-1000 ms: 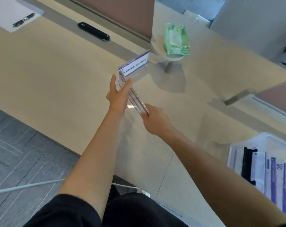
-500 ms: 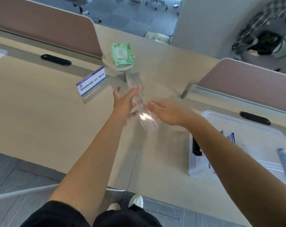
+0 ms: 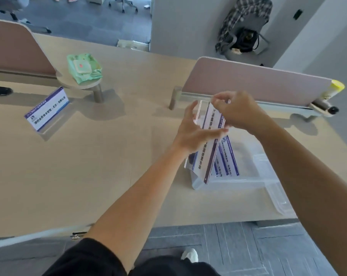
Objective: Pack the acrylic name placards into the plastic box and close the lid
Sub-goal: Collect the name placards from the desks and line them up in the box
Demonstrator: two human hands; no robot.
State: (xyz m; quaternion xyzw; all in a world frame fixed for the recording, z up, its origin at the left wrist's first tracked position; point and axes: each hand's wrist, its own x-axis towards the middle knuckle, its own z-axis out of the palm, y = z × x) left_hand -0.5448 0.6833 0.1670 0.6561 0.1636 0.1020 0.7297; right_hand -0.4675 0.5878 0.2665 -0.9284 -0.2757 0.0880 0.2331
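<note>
We hold one acrylic placard [image 3: 207,144] in both hands right of centre in the frame, directly above the near left corner of the plastic box [image 3: 248,181], which sits on the desk [image 3: 89,166] at the lower right. That is the relation the coming move turns on, as we judge it: the placard hangs over the box's opening, not beside it, and its long axis runs from the upper right down toward the lower left, tilted steeply, with its low end nearly at the box's near rim. The box lies below and slightly right of our grip.

Our left hand [image 3: 196,132] wraps the placard's middle from the left, thumb across the printed face and fingers spread behind, a half-open clasp closed on the sheet. Our right hand [image 3: 236,112] pinches the top edge between narrow fingertips. Both touch the placard; neither touches the box. The left hand is the nearer to the low end that will enter first.

Inside the box we see other placards [image 3: 226,160] already lying flat, their blue-edged cards facing up. We judge the held one must be laid down to match them. One more standing placard [image 3: 47,111] is still on the desk at the left of the frame, well apart from the box, beside a small round stand carrying a green wipes pack [image 3: 83,68]. We cannot tell for certain where the lid is; clear plastic stretches to the right.
</note>
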